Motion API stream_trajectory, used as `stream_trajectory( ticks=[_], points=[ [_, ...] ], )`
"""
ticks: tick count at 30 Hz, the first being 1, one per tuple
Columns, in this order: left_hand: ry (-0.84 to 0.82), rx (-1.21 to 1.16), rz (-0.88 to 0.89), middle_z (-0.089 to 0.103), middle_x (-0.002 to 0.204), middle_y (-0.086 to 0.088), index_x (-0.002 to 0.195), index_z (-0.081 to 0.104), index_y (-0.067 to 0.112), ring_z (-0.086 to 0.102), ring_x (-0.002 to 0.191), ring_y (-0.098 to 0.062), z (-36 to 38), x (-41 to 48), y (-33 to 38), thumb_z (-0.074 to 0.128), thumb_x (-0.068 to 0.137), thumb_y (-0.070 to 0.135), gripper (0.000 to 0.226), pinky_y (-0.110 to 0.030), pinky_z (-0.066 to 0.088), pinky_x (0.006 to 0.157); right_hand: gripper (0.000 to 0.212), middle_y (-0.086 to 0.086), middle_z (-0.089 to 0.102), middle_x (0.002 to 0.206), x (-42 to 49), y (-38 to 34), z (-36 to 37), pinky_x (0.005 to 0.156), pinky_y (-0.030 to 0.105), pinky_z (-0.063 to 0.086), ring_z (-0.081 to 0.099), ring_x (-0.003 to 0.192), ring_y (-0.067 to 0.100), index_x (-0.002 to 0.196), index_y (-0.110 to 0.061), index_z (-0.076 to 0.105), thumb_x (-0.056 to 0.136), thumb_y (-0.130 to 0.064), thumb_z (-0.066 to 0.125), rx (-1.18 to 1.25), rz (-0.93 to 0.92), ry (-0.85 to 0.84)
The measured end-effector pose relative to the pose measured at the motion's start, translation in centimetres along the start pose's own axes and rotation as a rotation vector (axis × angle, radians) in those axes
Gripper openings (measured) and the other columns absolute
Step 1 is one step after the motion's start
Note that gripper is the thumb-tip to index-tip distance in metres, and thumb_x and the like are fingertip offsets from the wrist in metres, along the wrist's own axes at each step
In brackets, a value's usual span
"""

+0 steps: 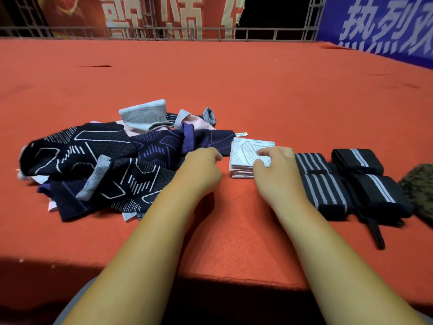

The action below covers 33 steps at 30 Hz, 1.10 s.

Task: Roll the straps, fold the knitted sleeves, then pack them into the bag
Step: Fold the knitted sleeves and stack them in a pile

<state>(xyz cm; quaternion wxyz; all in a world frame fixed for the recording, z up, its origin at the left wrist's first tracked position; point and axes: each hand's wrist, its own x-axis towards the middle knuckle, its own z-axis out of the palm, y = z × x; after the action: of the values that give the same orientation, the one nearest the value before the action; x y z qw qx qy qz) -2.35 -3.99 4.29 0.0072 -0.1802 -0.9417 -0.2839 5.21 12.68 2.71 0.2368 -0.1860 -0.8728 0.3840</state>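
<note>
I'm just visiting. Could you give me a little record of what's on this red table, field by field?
Surface: red table
Left side: loose pile of knitted sleeves, unfolded
Middle: folded stack of pale sleeves
Right side: four rolled straps, black with pale stripes
Far right: camouflage fabric, cut off by the frame
Hands: left hand curled at the pile's edge, grip unclear; right hand grips the folded stack's corner
</note>
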Motion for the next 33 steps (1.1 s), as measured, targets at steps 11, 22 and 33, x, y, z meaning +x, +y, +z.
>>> stream_trajectory(
  ticks=[11,22,33],
  points=[
    [0.091,0.695,-0.023,0.062,0.123,-0.004,0.127,0.068,0.025,0.050,0.121,-0.032,-3.5,-3.0,-6.2,0.056,0.100,0.026,0.030,-0.048,0.038,0.102,0.020,-0.002,0.068,0.114,-2.9,-1.9,1.7,0.084,0.015,0.036,0.064,0.104,0.010,0.095,-0.025,0.075,0.099,-0.013,0.061,0.078,-0.133,-0.151],
    [0.298,-0.151,0.315,0.060,0.094,0.010,0.107,0.074,0.030,0.056,0.089,-0.013,-5.3,-3.6,-2.8,0.076,0.096,0.025,0.012,-0.031,0.041,0.082,0.017,-0.006,0.078,0.093,-4.7,-2.8,2.4,0.078,0.037,0.058,0.071,0.081,0.012,0.112,-0.024,0.072,0.099,-0.035,0.076,0.491,0.028,-0.519],
    [-0.262,-0.457,0.030,0.073,0.101,0.001,0.116,0.067,0.028,0.068,0.086,-0.012,-3.9,-2.8,-5.0,0.079,0.090,0.054,0.039,-0.039,0.059,0.081,0.017,0.012,0.082,0.104,-1.7,-1.6,-0.8,0.069,0.045,0.066,0.078,0.089,0.027,0.115,-0.010,0.074,0.104,-0.006,0.062,0.947,0.282,-0.134]
  ],
)
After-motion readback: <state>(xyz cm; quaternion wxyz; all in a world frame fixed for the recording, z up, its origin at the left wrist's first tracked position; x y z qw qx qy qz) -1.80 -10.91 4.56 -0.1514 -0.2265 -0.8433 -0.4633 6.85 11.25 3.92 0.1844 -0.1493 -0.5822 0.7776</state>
